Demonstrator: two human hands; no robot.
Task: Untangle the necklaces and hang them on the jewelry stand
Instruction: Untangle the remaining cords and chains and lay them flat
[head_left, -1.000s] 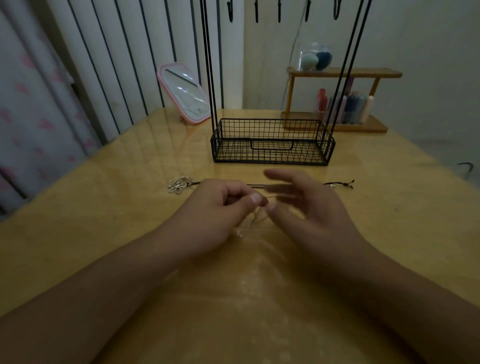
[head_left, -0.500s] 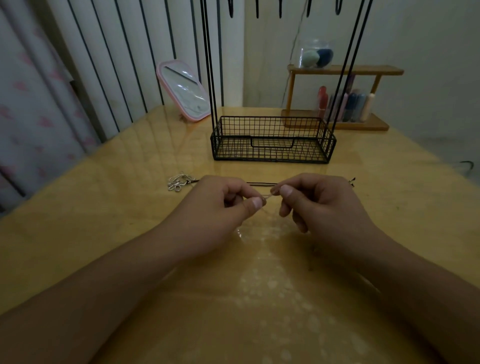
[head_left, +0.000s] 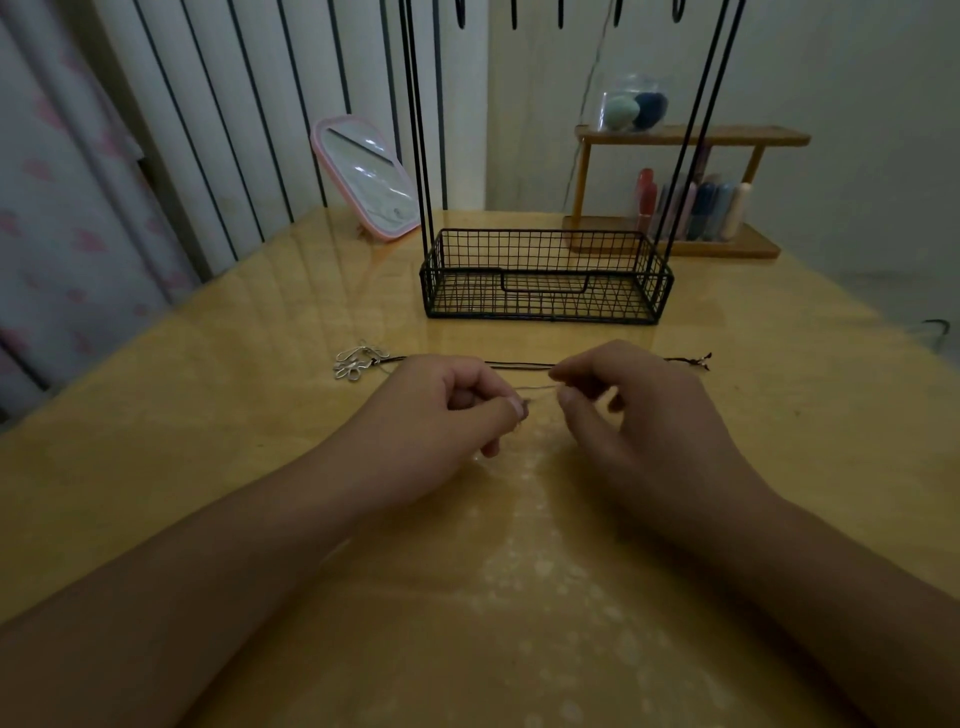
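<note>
A thin silver chain necklace (head_left: 537, 388) is stretched between my two hands just above the table. My left hand (head_left: 447, 410) pinches one end with thumb and forefinger. My right hand (head_left: 634, 410) pinches the other end, a short gap away. Behind the hands a black cord necklace (head_left: 519, 365) lies flat across the table, with a silver flower pendant (head_left: 356, 361) at its left end and a clasp at its right end. The black wire jewelry stand (head_left: 545, 280) rises farther back, with a basket base, tall rods and hooks at the top edge.
A pink-framed mirror (head_left: 366, 179) leans at the back left. A wooden shelf (head_left: 685, 187) with bottles and a clear jar stands at the back right. The wooden table (head_left: 208, 389) has a glossy top. A curtain hangs at the left.
My right hand went from open fingers to a pinch on the chain. Both hands then drew slightly apart, pulling the chain taut between them.
</note>
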